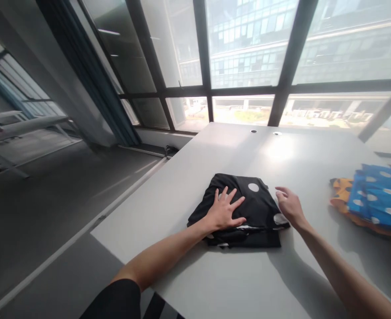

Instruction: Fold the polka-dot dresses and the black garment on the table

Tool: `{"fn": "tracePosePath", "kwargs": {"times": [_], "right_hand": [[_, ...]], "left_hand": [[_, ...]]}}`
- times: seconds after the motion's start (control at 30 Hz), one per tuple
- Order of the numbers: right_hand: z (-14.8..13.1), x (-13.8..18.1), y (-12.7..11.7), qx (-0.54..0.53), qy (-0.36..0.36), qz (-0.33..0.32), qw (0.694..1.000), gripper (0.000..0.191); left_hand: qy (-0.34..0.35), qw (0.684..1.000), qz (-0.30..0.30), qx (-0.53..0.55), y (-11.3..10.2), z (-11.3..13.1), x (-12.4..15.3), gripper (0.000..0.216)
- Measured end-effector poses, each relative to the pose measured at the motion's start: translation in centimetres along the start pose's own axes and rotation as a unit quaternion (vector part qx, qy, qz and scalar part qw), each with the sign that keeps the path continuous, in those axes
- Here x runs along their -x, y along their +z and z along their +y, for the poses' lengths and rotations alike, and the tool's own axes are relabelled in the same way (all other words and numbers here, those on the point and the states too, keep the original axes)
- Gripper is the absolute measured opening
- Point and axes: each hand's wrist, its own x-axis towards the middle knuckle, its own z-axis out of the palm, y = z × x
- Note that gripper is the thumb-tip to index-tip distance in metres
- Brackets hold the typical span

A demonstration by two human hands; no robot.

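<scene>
A folded black garment with white dots (251,199) lies on the grey table (215,150). My left hand (224,212) rests flat on its left part, fingers spread, holding nothing. At the garment's right edge is my right hand (290,204), its fingers loosely curved and apart, touching or just above the cloth; nothing shows in its grasp.
A blue dotted cloth (381,199) lies on an orange dotted one (343,188) at the table's right edge. Two small round holes (265,132) sit near the far edge. Windows run behind the table. Another table (19,128) stands far left across the floor.
</scene>
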Motion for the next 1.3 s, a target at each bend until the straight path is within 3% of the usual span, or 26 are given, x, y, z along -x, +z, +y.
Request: {"fn": "tracePosePath", "kwargs": {"times": [0.07,0.2,0.37,0.5,0.6,0.7,0.8,0.97,1.07,1.17,1.23,1.3], "right_hand": [[0.7,-0.8,-2.4,0.029,0.039,-0.029,0.998,0.043],[2.9,0.4,-6.2,0.106,-0.009,-0.013,0.994,0.038],[4.6,4.5,-9.1,0.101,0.003,0.06,0.993,0.038],[4.3,7.3,-9.3,-0.01,-0.031,0.082,0.996,0.031],[4.3,7.7,-8.9,-0.109,0.009,0.12,0.987,0.029],[5.0,6.7,-9.5,-0.251,0.11,0.136,0.952,0.026],[5.7,5.5,-10.9,-0.397,0.194,0.072,0.894,0.022],[6.0,5.1,-12.6,-0.478,0.232,0.009,0.847,0.018],[6.3,5.1,-12.5,-0.47,0.212,-0.002,0.857,0.014],[6.6,5.3,-12.2,-0.424,0.17,-0.014,0.89,0.022],[6.6,5.6,-12.1,-0.359,0.11,-0.029,0.926,0.032],[6.2,6.2,-12.0,-0.265,0.007,-0.048,0.963,0.041]], "left_hand": [[0.058,0.998,-0.003,0.021,1.1,3.3,-1.5,0.087],[0.132,0.99,-0.005,0.05,2.5,7.5,-3.7,0.087],[0.156,0.985,-0.023,0.067,1.2,8.2,-4.6,0.091],[0.235,0.969,-0.005,0.071,-0.4,8.9,-3.3,0.085],[0.268,0.96,-0.008,0.085,-0.1,10.0,-2.1,0.077],[0.248,0.964,-0.03,0.09,1.1,10.6,-1.8,0.077],[0.24,0.966,-0.042,0.093,1.9,10.4,-2.2,0.073],[0.229,0.964,-0.032,0.13,2.5,9.9,-2.6,0.072],[0.199,0.957,-0.018,0.21,2.6,9.9,-2.8,0.072],[0.109,0.937,0.011,0.333,1.9,9.7,-3.4,0.057],[0.042,0.91,0.03,0.411,1.0,9.1,-4.1,0.043],[-0.015,0.877,0.046,0.478,0.2,8.3,-4.9,0.038]]}}
